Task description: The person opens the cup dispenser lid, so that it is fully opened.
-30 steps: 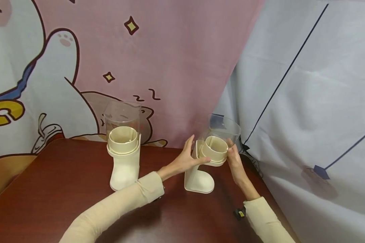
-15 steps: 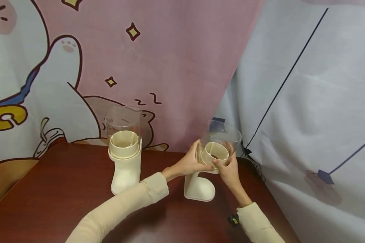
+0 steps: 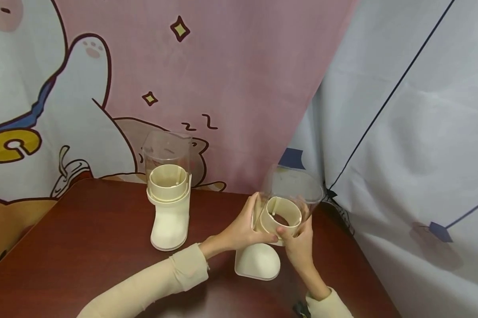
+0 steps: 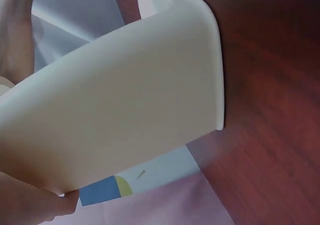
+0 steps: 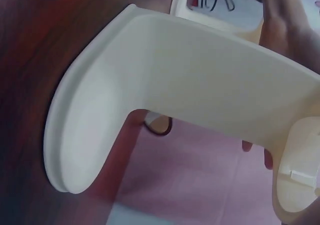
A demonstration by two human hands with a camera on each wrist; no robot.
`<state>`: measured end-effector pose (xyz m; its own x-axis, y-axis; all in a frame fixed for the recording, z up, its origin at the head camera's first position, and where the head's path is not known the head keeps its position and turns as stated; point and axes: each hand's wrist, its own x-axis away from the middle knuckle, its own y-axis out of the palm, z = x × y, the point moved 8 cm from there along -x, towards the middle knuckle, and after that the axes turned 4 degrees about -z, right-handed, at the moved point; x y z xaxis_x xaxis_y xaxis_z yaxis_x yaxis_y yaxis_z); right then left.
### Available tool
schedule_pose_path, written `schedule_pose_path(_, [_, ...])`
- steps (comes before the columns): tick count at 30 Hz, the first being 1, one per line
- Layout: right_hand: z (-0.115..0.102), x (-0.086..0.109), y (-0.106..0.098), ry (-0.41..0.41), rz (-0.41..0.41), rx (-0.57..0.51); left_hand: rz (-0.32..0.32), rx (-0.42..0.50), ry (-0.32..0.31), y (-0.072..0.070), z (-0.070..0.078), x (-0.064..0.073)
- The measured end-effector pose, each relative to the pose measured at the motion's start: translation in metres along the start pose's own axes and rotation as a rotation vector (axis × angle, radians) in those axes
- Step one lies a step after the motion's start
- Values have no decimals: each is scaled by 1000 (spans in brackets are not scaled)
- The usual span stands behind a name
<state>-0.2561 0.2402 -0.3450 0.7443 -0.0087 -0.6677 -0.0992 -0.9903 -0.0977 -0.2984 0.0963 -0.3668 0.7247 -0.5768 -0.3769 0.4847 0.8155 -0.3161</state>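
Note:
A cream plastic dispenser stand (image 3: 258, 261) with a rounded foot is at the right of the table in the head view. Its upper part is a cream ring (image 3: 283, 212) inside a clear container (image 3: 296, 183). My left hand (image 3: 240, 227) grips the ring's left side, thumb across the front and fingers behind. On the other side my right hand (image 3: 300, 247) holds it, thumb on the front rim and fingers partly hidden behind the clear wall. In both wrist views the stand's back (image 4: 115, 95) and foot (image 5: 92, 120) appear close to the tabletop; slight lifting cannot be told.
A second matching stand (image 3: 169, 227) with its clear container (image 3: 167, 148) stands upright to the left on the dark red table (image 3: 104, 229). A printed pink curtain (image 3: 243, 88) hangs behind the table, and a pale curtain (image 3: 402, 132) borders the right side.
My right hand has moved from the ring's far right side to its front right and grips it. The right stand has come nearer to me; the left one stays put.

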Motion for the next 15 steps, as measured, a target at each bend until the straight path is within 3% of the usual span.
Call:
schedule_pose_path(9, [-28, 20, 16, -53, -6, -38, 37, 22, 70, 0, 23, 32])
schedule_pose_path(15, [-37, 35, 25, -56, -19, -84, 32, 14, -2, 4, 22, 54])
